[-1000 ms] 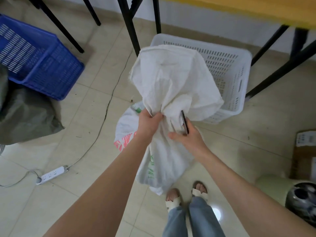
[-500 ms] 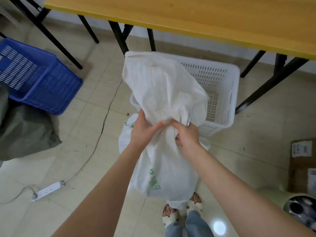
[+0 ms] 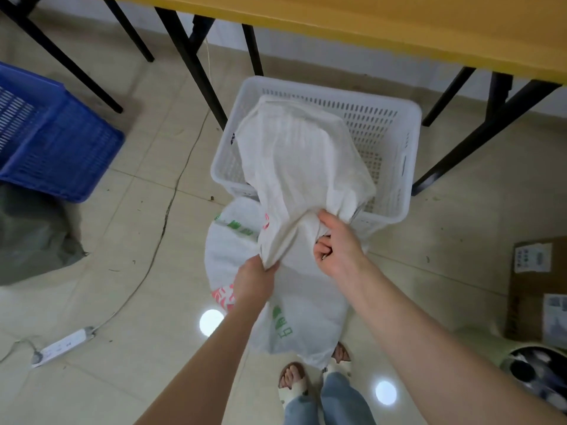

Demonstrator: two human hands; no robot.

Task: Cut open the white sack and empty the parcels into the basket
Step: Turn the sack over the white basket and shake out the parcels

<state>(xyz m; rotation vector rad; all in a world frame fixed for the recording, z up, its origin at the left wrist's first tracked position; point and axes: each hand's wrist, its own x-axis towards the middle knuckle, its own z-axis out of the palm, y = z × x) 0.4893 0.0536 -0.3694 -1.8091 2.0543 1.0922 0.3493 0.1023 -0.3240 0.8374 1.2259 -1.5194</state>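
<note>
The white sack (image 3: 302,167) hangs upside down, its upper bulk drooping over the near left corner of the white perforated basket (image 3: 399,179). My left hand (image 3: 254,280) grips a bunched fold at the sack's lower left edge. My right hand (image 3: 337,243) holds the gathered cloth on the right, fingers curled into it. The sack's printed lower part (image 3: 285,317), with green and red lettering, trails down to the floor by my feet. No parcels show; the sack hides the basket's near left inside. The dark blade seen earlier in my right hand is out of sight.
A yellow table (image 3: 399,29) with black legs (image 3: 196,75) stands over the basket. A blue crate (image 3: 58,154) and a grey-green bag (image 3: 33,237) lie left. A power strip (image 3: 64,346) and its cable cross the floor. Cardboard boxes (image 3: 534,286) sit at right.
My hands have dropped lower and spread apart on the sack. The sack's bulk now lies further over the basket's rim. The dark blade in my right hand no longer shows.
</note>
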